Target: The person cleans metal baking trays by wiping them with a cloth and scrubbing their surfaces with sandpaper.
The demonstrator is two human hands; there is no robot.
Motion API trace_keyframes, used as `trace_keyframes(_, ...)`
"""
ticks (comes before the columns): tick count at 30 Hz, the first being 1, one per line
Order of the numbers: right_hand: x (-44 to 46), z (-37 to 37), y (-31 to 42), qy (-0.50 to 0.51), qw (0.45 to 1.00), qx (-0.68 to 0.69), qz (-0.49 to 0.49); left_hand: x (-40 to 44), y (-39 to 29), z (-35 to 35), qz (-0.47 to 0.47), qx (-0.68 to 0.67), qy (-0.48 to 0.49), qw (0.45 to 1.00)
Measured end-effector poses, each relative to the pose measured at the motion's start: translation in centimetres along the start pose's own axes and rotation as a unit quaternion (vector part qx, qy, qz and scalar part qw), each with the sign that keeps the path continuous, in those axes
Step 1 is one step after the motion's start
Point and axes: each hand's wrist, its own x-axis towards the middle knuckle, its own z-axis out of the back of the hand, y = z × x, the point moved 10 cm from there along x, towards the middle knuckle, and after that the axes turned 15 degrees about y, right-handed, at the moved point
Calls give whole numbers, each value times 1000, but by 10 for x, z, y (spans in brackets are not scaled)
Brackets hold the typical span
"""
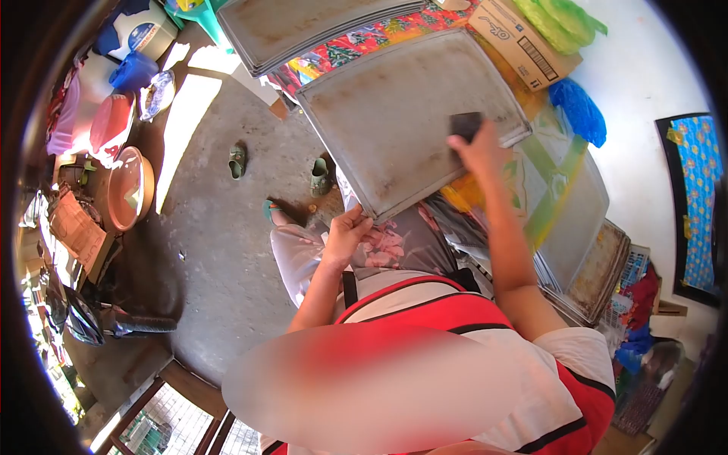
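Observation:
A large grey metal baking tray (402,114) with brownish stains lies tilted in front of me, its near corner over my lap. My left hand (349,235) pinches that near corner between thumb and fingers. On the tray's right part, my right hand (483,152) presses a dark block-like pad (465,127) against the surface, fingers closed round it. What the pad is made of I cannot tell. Behind this tray, a stack of similar trays (318,26) rests on a red patterned cloth (334,54).
At the back right stand a cardboard box (516,42), a green plastic bag (565,23) and a blue bag (578,111). More stacked trays (599,269) are at my right. Green clogs (320,177) lie on the concrete floor (220,250). Basins (130,189) line the left.

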Motion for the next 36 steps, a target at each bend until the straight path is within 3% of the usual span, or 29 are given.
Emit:
trace_keyframes(2,-45,-38,74,30,990,-87,108,1,1,-1,-4,-1,-2,1000)
trace_keyframes(5,-58,-49,94,52,987,-80,129,-2,-2,-2,-6,-10,-14,1000)
trace_keyframes(6,-48,-35,83,-9,990,-69,122,-3,-1,-2,-9,-18,-22,1000)
trace_keyframes(9,-33,-16,65,2,996,-50,67,-1,2,1,-11,-7,-15,1000)
trace_keyframes(13,-96,-65,141,28,967,-130,216,0,5,1,2,-22,-8,1000)
trace_keyframes(16,-89,-59,135,-37,969,-103,223,-4,4,0,-1,-26,-16,1000)
trace_keyframes(19,-63,-26,103,-84,978,-98,163,-8,2,-3,-5,-45,-27,999)
trace_keyframes(22,-83,-35,119,-59,974,-114,186,-1,2,-3,-22,-70,-12,997)
trace_keyframes(23,-91,-50,130,24,979,-112,168,-2,3,-2,-22,-77,-18,997)
trace_keyframes(28,-115,-117,181,119,958,-44,256,-8,17,-5,-36,-206,-9,978)
trace_keyframes(32,-108,-94,182,126,959,38,250,-15,8,-16,-27,-253,18,967)
trace_keyframes(33,-100,-74,175,32,958,41,281,-16,5,-20,-25,-256,24,966)
trace_keyframes(36,-41,-33,102,49,974,104,196,-14,-1,-25,-18,-234,47,971)
